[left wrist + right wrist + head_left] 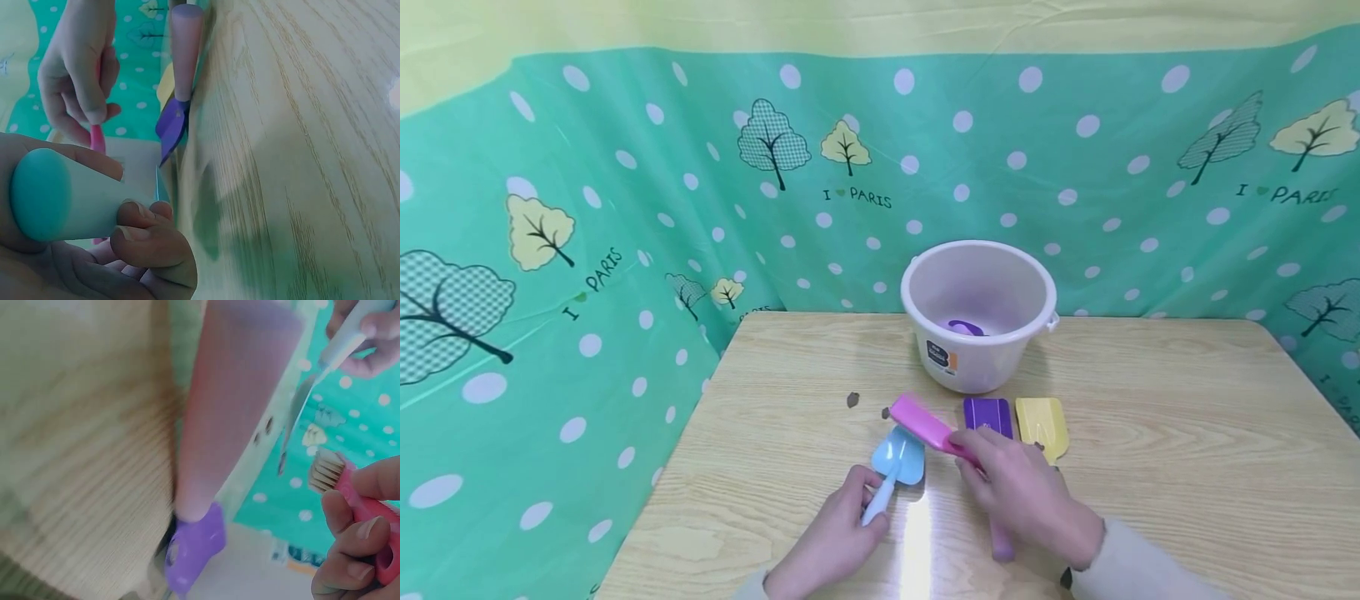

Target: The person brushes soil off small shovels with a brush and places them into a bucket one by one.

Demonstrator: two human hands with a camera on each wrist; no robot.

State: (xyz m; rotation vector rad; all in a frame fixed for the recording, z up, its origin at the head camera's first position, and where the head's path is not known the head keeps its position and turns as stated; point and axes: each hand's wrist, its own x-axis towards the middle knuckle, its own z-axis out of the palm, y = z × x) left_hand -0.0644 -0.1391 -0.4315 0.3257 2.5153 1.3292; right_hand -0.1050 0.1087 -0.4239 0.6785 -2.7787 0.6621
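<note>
My left hand (842,527) grips the pale handle of a light blue toy shovel (904,460), its blade raised slightly over the table. A pink brush (922,423) is held in my right hand (1028,493), its head beside the blade's far edge. In the right wrist view the pale bristles (325,472) face the shovel; whether they touch it I cannot tell. Small dark flakes (853,400) lie on the wood just beyond. Under and beside my right hand lies a purple shovel (988,412) with a pinkish handle (240,400), partly covered by that hand.
A white bucket (977,362) stands at the back, with a purple item (965,327) inside. In front of it, a yellow shovel (1042,421) lies right of the purple one. Another dark flake (1066,577) is near my right sleeve. A patterned green cloth (970,167) hangs behind the table.
</note>
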